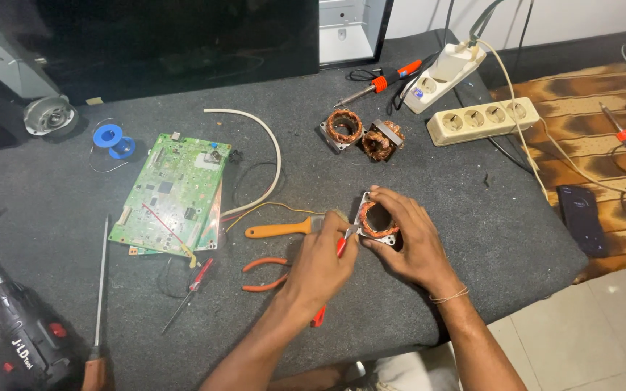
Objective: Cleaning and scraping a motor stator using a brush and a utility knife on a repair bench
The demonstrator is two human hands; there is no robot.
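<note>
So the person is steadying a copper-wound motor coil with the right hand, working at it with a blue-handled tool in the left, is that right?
Not quite: the tool in the left hand has a red handle, not blue. The head view shows this. The rest stands: the right hand steadies the copper-wound motor coil on the dark table.

Two bare forearms, no sleeves visible up to the frame's bottom edge. Left hand (320, 264) and right hand (411, 239) wear no gloves or rings that show. A thin pale string bracelet (449, 295) loops the wrist just behind the right hand. Light-coloured cloth (407, 373), likely shorts, shows below that bracelet, between the forearms.
</note>
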